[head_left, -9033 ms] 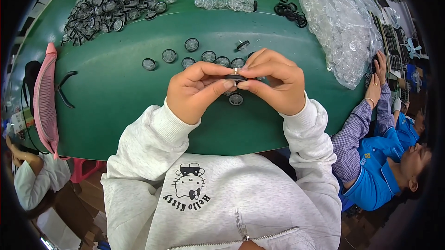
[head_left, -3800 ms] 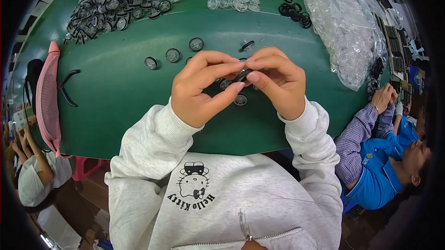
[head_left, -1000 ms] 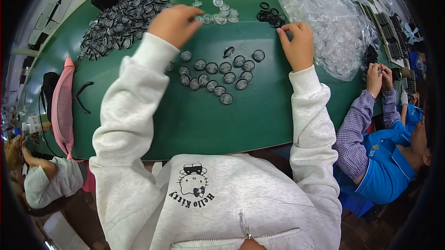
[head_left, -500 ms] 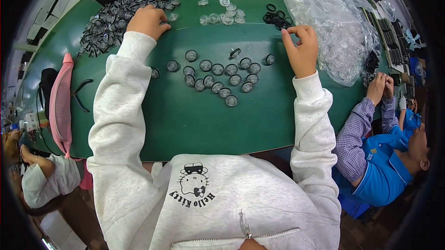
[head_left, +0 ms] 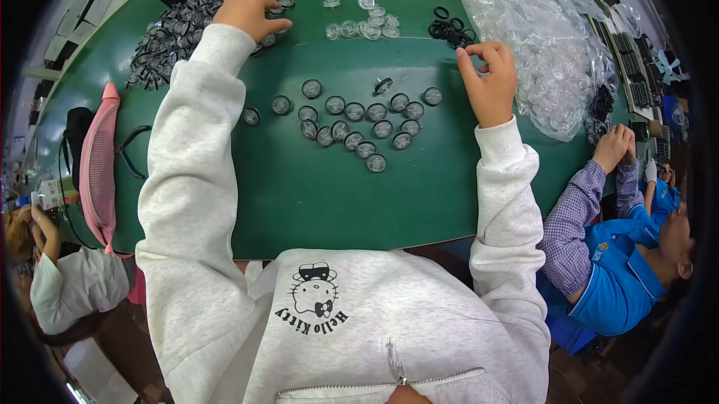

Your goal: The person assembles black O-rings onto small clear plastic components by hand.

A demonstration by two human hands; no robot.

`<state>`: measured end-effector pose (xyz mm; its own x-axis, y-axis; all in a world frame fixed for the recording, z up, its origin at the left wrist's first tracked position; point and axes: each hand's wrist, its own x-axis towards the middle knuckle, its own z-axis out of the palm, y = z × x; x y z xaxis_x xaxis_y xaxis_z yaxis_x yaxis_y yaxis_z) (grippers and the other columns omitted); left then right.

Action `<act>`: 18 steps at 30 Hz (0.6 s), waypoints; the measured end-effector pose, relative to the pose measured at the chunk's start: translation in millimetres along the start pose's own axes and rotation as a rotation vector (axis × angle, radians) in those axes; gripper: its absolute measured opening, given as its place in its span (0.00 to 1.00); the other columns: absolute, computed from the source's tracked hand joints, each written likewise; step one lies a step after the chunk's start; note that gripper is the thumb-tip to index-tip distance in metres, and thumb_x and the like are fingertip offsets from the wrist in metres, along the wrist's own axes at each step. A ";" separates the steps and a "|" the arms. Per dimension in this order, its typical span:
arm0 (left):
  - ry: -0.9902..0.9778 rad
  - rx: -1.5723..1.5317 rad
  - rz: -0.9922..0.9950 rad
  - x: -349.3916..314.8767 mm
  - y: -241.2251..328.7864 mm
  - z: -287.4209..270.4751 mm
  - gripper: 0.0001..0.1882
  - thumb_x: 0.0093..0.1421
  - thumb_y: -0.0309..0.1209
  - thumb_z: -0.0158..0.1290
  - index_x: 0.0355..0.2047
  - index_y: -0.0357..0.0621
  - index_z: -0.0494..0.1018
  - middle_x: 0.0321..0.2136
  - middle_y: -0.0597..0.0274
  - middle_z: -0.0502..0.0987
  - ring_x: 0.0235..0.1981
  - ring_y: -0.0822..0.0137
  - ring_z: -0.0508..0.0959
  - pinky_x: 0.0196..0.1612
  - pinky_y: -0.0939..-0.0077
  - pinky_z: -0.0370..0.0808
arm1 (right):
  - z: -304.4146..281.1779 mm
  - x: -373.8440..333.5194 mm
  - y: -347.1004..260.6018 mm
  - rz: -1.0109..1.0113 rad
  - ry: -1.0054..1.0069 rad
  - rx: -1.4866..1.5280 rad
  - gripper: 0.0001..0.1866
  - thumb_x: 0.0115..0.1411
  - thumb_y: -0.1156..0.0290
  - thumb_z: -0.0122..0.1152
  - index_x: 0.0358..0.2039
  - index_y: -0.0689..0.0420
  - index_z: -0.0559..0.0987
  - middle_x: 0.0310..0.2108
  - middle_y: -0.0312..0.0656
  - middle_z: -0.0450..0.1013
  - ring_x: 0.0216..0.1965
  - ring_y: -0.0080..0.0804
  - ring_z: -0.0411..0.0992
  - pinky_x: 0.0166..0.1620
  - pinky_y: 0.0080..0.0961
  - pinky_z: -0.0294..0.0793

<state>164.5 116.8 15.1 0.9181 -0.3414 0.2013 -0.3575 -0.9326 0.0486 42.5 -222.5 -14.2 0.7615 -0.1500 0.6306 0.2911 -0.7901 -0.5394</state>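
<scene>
My left hand point(head_left: 251, 14) is over the right edge of a large heap of clear plastic wheels with black rims point(head_left: 176, 33). Its thumb sticks out to the right, apart from the fingers, and nothing shows between them. At the right, my right hand point(head_left: 492, 82) hovers beside a small bunch of black rubber rings point(head_left: 451, 29). Its thumb and forefinger come close together at the tips; whatever they may pinch is too small to make out. Between my arms, several black-rimmed clear wheels point(head_left: 354, 111) lie scattered on the green table point(head_left: 344, 209). One wheel point(head_left: 383, 86) is tilted.
Bare clear discs point(head_left: 371, 29) lie in a group at the far middle. A big transparent bag of clear parts point(head_left: 550, 67) stands right. Pliers point(head_left: 133, 151) and a pink mesh pouch point(head_left: 97, 168) lie left. A co-worker in blue point(head_left: 614, 269) works at the right edge.
My left hand has moved slightly up and right over the heap, and its thumb has spread outward. A clear disc beside it is no longer visible. The right hand has barely moved.
</scene>
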 end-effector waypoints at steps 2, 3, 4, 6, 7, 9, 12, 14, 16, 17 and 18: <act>-0.031 0.123 0.079 3.5 -1.2 3.3 0.12 0.49 0.39 0.58 0.31 0.48 0.78 0.33 0.61 0.75 0.32 0.64 0.74 0.38 0.74 0.71 | -0.4 0.5 -0.5 -0.008 -0.002 0.013 0.04 0.46 0.73 0.63 0.22 0.57 0.75 0.27 0.36 0.66 0.31 0.29 0.63 0.29 0.20 0.66; -0.033 0.122 0.079 2.8 -0.4 1.8 0.12 0.49 0.39 0.58 0.31 0.48 0.78 0.33 0.61 0.75 0.32 0.64 0.74 0.38 0.74 0.71 | -0.5 0.3 -1.1 -0.007 -0.004 0.013 0.04 0.46 0.73 0.63 0.22 0.57 0.75 0.27 0.36 0.66 0.31 0.29 0.63 0.29 0.20 0.66; 0.027 0.038 0.099 1.7 -0.7 -1.7 0.11 0.49 0.38 0.58 0.31 0.47 0.78 0.32 0.61 0.75 0.32 0.65 0.74 0.38 0.75 0.72 | -0.4 1.2 -3.3 -0.025 0.009 0.030 0.04 0.46 0.74 0.63 0.22 0.57 0.75 0.28 0.36 0.67 0.31 0.29 0.64 0.30 0.20 0.67; 0.141 -0.133 0.142 -1.4 1.2 -12.5 0.10 0.50 0.35 0.58 0.32 0.46 0.78 0.32 0.61 0.76 0.31 0.66 0.75 0.36 0.77 0.72 | -0.4 2.4 -7.9 -0.057 0.034 0.062 0.04 0.46 0.75 0.62 0.22 0.57 0.75 0.29 0.37 0.68 0.31 0.28 0.65 0.30 0.19 0.68; 0.200 -0.217 0.160 -5.0 1.6 -19.7 0.09 0.51 0.33 0.58 0.32 0.45 0.78 0.32 0.61 0.76 0.31 0.67 0.75 0.36 0.78 0.72 | -0.1 3.5 -10.7 -0.075 0.045 0.080 0.03 0.46 0.76 0.62 0.23 0.58 0.75 0.30 0.37 0.69 0.31 0.28 0.65 0.30 0.19 0.68; 0.198 -0.694 -0.039 -29.4 32.2 -42.4 0.08 0.53 0.28 0.56 0.34 0.40 0.77 0.30 0.61 0.78 0.30 0.70 0.76 0.34 0.82 0.73 | -1.8 1.3 -12.6 -0.043 0.028 0.160 0.04 0.47 0.76 0.61 0.24 0.58 0.75 0.31 0.37 0.70 0.31 0.28 0.66 0.31 0.19 0.68; 0.070 -1.274 -0.057 -72.6 73.3 -45.5 0.09 0.55 0.26 0.54 0.36 0.35 0.75 0.28 0.59 0.78 0.30 0.71 0.76 0.34 0.84 0.74 | -6.5 -4.0 -20.7 0.017 -0.011 0.397 0.05 0.48 0.79 0.60 0.27 0.60 0.75 0.34 0.39 0.72 0.31 0.27 0.68 0.33 0.18 0.70; -0.064 -1.437 -0.171 -106.8 94.1 -37.3 0.10 0.55 0.22 0.53 0.38 0.33 0.73 0.29 0.57 0.78 0.31 0.69 0.77 0.35 0.82 0.74 | -3.6 -9.7 -28.8 0.051 -0.067 0.488 0.05 0.49 0.79 0.59 0.29 0.61 0.74 0.34 0.40 0.72 0.31 0.26 0.68 0.33 0.18 0.70; -0.065 -1.607 -0.216 -126.8 109.1 -30.2 0.12 0.52 0.19 0.54 0.39 0.35 0.73 0.32 0.56 0.77 0.32 0.69 0.77 0.37 0.84 0.74 | -4.7 -15.8 -37.7 0.131 -0.163 0.647 0.07 0.50 0.80 0.57 0.31 0.62 0.73 0.35 0.42 0.72 0.31 0.26 0.69 0.34 0.17 0.71; -0.056 -1.730 -0.254 -131.7 114.7 -28.7 0.13 0.51 0.18 0.56 0.38 0.36 0.73 0.33 0.56 0.77 0.31 0.71 0.77 0.39 0.86 0.73 | -6.0 -17.8 -42.7 0.171 -0.213 0.726 0.07 0.51 0.80 0.56 0.33 0.63 0.73 0.36 0.42 0.73 0.31 0.25 0.69 0.35 0.17 0.71; -0.050 -1.750 -0.220 -134.5 116.0 -25.4 0.14 0.50 0.17 0.56 0.39 0.36 0.73 0.34 0.56 0.76 0.33 0.71 0.77 0.40 0.85 0.73 | -5.5 -19.6 -47.4 0.168 -0.226 0.727 0.07 0.51 0.80 0.56 0.33 0.63 0.73 0.36 0.42 0.73 0.31 0.25 0.69 0.35 0.17 0.71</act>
<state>-4.7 57.5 18.5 0.9619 -0.2724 0.0220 0.0454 0.2387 0.9700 10.5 -185.3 2.1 0.9058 -0.0468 0.4211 0.4084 -0.1678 -0.8972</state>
